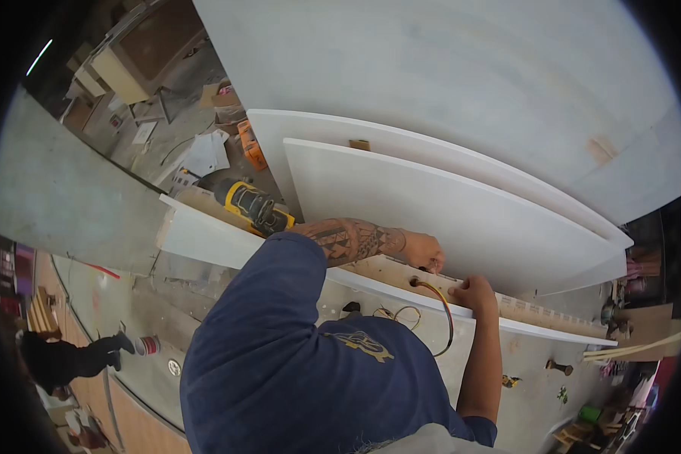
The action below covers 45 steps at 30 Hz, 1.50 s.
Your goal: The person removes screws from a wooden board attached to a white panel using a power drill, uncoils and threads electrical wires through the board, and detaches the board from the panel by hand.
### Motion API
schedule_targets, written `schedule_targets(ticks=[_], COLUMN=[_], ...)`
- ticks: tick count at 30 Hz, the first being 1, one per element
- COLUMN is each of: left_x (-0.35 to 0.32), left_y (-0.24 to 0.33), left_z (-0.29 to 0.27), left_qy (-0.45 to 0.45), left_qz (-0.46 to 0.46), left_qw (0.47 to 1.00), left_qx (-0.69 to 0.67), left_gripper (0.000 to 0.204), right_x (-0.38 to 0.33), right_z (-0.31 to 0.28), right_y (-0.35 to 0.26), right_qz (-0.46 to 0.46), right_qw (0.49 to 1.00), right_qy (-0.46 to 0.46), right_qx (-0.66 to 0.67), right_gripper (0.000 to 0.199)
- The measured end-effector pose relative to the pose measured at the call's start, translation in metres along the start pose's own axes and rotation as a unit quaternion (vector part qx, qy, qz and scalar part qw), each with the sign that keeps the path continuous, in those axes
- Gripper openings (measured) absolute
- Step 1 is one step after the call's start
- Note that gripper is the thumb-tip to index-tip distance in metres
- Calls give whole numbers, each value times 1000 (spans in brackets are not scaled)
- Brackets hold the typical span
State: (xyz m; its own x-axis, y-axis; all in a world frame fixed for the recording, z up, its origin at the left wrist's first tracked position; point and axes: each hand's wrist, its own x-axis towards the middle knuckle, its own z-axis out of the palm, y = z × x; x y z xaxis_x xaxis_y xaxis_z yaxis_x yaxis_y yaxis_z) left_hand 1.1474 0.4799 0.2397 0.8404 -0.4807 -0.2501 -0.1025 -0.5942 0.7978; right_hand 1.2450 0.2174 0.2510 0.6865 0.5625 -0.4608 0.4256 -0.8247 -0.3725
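Note:
My tattooed left arm reaches across to a long white-edged board [548,334] with a bare wooden inner strip [520,309]. The fingers of my left hand [424,251] are pinched together close above that strip; what is between them is hidden. My right hand [477,293] is closed over the board's near edge, fingers curled onto the wood. Between the hands, a bundle of coloured wires [443,299] comes out of a round hole and loops down over the edge. A yellow and black cordless drill [257,208] rests on the board, left of my left arm.
Large white panels [431,200] lean against a tall pale surface [446,60] ahead. An orange tool case [251,145], papers and boxes lie on the floor at far left. A person in dark clothes [76,356] is near a bucket [150,346] at lower left.

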Motion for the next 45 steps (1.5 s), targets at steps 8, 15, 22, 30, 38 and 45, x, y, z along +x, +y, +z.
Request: schedule_targets(ticks=[8, 15, 22, 30, 38, 45], left_x=[4, -5, -1, -12, -3, 8], left_y=[-53, -32, -6, -5, 2, -17], left_z=[12, 14, 10, 10, -7, -12], left_qy=[45, 83, 18, 68, -5, -72], left_qz=[67, 28, -69, 64, -33, -118], left_qw=[995, 993, 997, 995, 999, 980], left_qx=[55, 78, -27, 43, -20, -141], left_gripper=[26, 8, 10, 30, 16, 17], right_x=[22, 32, 1, 9, 11, 17], right_z=[29, 23, 4, 6, 6, 15], right_y=[-4, -24, -27, -27, -20, -18], right_qz=[-3, -8, 29, 9, 0, -20], right_qw=[1000, 999, 999, 999, 999, 999], right_qy=[20, -35, -33, -28, -33, -38], right_qx=[-9, 8, 24, 27, 25, 21], right_gripper=[32, 49, 47, 46, 45, 47])
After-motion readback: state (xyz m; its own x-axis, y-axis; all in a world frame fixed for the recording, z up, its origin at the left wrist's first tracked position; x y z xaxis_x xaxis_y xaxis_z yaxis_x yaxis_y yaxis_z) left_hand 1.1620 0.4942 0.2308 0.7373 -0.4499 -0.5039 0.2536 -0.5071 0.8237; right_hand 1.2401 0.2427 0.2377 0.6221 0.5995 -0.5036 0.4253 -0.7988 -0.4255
